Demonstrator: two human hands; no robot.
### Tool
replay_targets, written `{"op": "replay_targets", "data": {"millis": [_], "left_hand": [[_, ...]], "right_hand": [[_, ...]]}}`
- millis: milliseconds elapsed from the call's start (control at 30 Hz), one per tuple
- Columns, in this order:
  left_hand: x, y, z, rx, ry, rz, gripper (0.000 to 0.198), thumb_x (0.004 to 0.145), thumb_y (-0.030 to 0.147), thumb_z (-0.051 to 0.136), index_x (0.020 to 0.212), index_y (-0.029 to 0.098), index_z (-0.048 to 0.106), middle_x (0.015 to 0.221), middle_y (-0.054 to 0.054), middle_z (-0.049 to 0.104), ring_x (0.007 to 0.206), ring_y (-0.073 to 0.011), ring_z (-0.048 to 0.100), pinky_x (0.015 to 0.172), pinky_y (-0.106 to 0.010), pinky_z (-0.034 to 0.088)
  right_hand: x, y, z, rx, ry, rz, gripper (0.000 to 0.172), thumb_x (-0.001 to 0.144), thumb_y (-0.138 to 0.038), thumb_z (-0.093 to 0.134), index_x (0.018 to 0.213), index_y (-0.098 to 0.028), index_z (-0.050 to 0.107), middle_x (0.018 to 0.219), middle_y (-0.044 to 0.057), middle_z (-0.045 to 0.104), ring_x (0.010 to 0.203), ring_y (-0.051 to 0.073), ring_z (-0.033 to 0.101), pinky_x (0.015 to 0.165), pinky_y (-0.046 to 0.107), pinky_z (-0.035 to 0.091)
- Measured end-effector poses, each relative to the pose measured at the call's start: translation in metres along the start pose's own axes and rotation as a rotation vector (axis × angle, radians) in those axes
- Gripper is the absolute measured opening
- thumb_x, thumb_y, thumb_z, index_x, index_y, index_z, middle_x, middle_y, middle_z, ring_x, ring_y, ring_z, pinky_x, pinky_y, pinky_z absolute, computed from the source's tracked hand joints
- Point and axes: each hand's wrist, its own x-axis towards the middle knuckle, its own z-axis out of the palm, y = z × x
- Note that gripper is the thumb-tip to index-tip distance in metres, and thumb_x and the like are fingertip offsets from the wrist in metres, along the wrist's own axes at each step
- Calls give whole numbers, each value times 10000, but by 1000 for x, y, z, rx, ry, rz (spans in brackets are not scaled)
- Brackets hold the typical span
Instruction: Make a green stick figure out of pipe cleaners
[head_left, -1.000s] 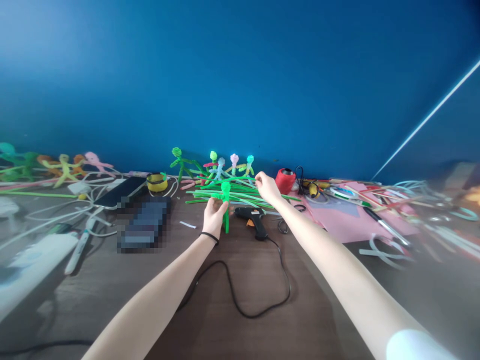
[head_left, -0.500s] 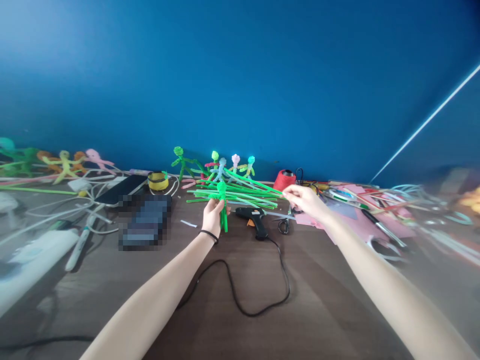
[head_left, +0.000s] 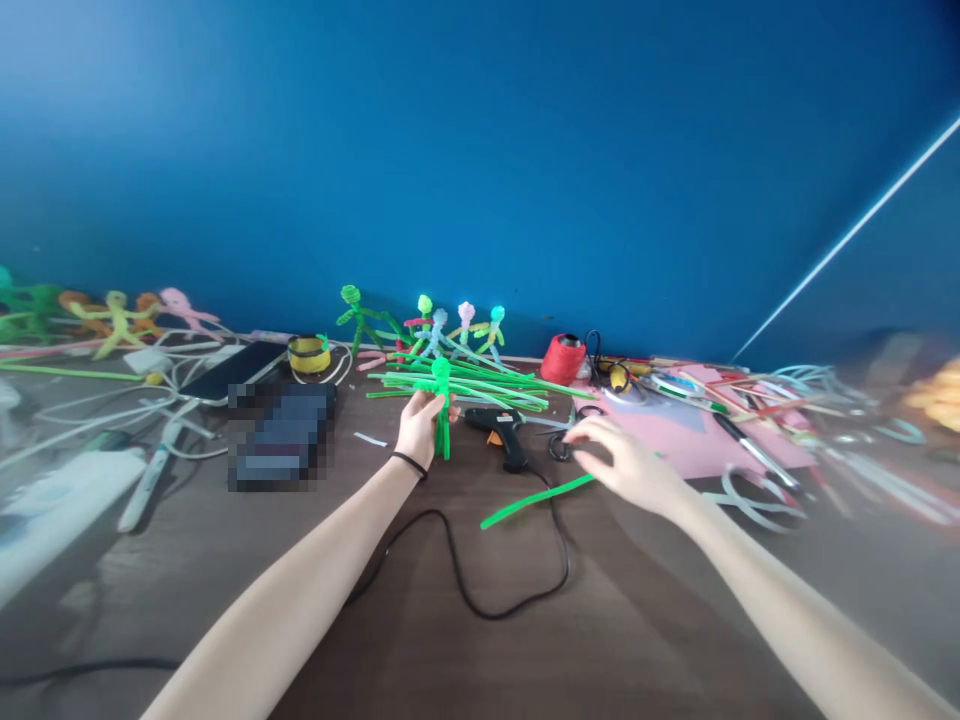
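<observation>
Nearest, a green pipe cleaner crosses the black cord and runs behind the right hand, whose grip has thumb and forefinger parted near the scissors; whether other fingers hold the stem, I cannot tell. The left hand closes around a green pipe-cleaner figure, upright (head clear), probably to steady it. Beyond, spare stems lie bunched, seemingly for easy picking.

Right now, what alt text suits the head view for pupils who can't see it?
A person's left hand holds a green doll upright; the right hand is near scissors, a green stem passing behind it. A glue gun lies between the hands; more dolls stand behind.
</observation>
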Motion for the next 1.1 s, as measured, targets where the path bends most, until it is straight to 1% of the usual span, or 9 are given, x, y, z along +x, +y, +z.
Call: {"op": "replay_targets", "data": {"millis": [100, 200, 400, 467, 567, 700, 867, 967, 1100], "left_hand": [[-2, 1, 1, -14, -13, -10, 185, 542, 165, 632, 678, 146, 507, 592, 4, 599, 493, -106, 558, 489, -239, 406], [-3, 1, 1, -21, -37, -25, 152, 547, 145, 608, 652, 149, 499, 584, -2, 611, 493, -113, 563, 487, -241, 406], [-6, 0, 9, -24, -120, -93, 128, 550, 127, 610, 638, 139, 518, 604, -19, 626, 555, -135, 590, 539, -261, 437], [-8, 1, 14, -42, -146, -134, 127, 551, 117, 601, 653, 137, 529, 602, -16, 624, 583, -142, 598, 571, -270, 448], [-12, 6, 22, -69, -206, -183, 121, 555, 101, 579, 663, 134, 535, 594, -13, 617, 602, -146, 598, 594, -275, 453], [-19, 18, 32, -95, -335, -157, 96, 604, 94, 557, 679, 147, 533, 652, -6, 627, 614, -126, 589, 586, -247, 447], [-25, 27, 36, -64, -370, -165, 58, 643, 110, 552, 692, 142, 552, 622, 0, 606, 576, -127, 574, 564, -251, 451], [-24, 24, 34, -24, -380, -179, 58, 638, 119, 577, 691, 133, 558, 633, -4, 603, 576, -119, 569, 570, -242, 448], [-21, 22, 33, 22, -361, -191, 192, 593, 98, 642, 743, 157, 536, 652, 30, 595, 578, -80, 552, 568, -197, 424]], "right_hand": [[5, -36, 24, 31, -76, -194, 183, 781, -296, 502, 938, -208, 534, 966, 63, 546, 931, 184, 479, 845, 338, 375], [10, -53, 50, 18, -229, -323, 125, 792, -290, 505, 878, -208, 542, 890, 34, 556, 867, 164, 477, 810, 308, 378], [13, -51, 78, -107, -148, -347, 148, 846, -231, 395, 757, -174, 499, 842, 54, 527, 778, 161, 470, 722, 304, 369], [15, -51, 77, -64, -108, -290, 133, 847, -227, 380, 765, -176, 470, 812, 47, 529, 725, 153, 483, 670, 291, 374], [27, -55, 72, 200, 3, -76, 107, 866, -239, 316, 833, -196, 409, 678, -10, 511, 568, 115, 484, 569, 249, 374], [59, -59, 69, 565, 270, 49, 114, 844, -317, 363, 809, -210, 348, 596, -39, 448, 537, 111, 490, 541, 236, 393], [82, -64, 76, 822, 320, 83, 208, 803, -356, 435, 945, -220, 368, 578, -39, 453, 523, 125, 492, 484, 236, 406], [79, -65, 79, 852, 332, 76, 195, 812, -358, 422, 956, -228, 407, 582, -30, 444, 509, 120, 473, 444, 224, 382], [77, -58, 79, 848, 353, 90, 159, 818, -345, 415, 922, -226, 427, 565, -31, 441, 465, 113, 447, 414, 223, 352]]}}
